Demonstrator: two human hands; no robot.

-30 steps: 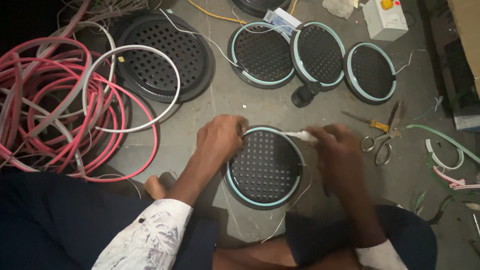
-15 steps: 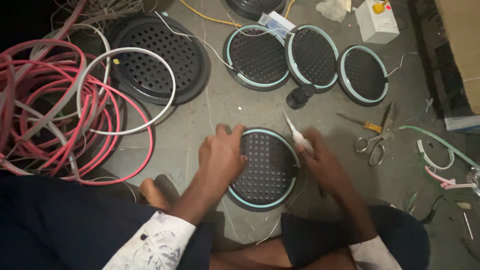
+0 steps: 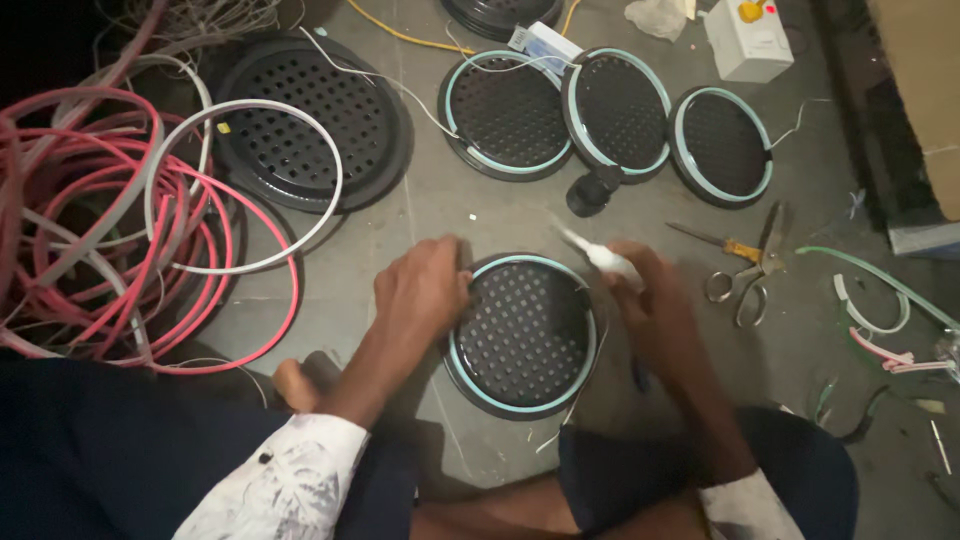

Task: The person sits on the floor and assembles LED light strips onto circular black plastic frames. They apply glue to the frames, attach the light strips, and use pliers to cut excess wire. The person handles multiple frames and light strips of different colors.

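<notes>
- A round black perforated disc (image 3: 525, 335) with a pale teal rim is laid flat on the grey floor (image 3: 480, 215), directly in front of the seated person, so that both hands can get at its edge.
- The left hand (image 3: 425, 290) is pressed on the disc's left rim, fingers curled together over the edge; it appears to be placed there to keep the disc from sliding.
- A small white nozzle-tipped tube (image 3: 598, 257) is gripped in the right hand (image 3: 655, 300), fingers closed around it, its tip pointing up and to the left, just above the disc's upper right rim.
- Whether the tip touches the rim cannot be told, as this part is blurred.
- The disc thus lies between the two hands, under the left fingers and just left of the right fingers.
- Scissors (image 3: 745, 270) are left just beyond the right fingers, within easy reach.
- Three similar teal-rimmed discs (image 3: 610, 115) are set in an overlapping row well beyond the fingertips, and a small black cap (image 3: 592, 190) nearer them.
- Coiled red and white tubing (image 3: 120, 230) is heaped well to the left of the left hand.
</notes>
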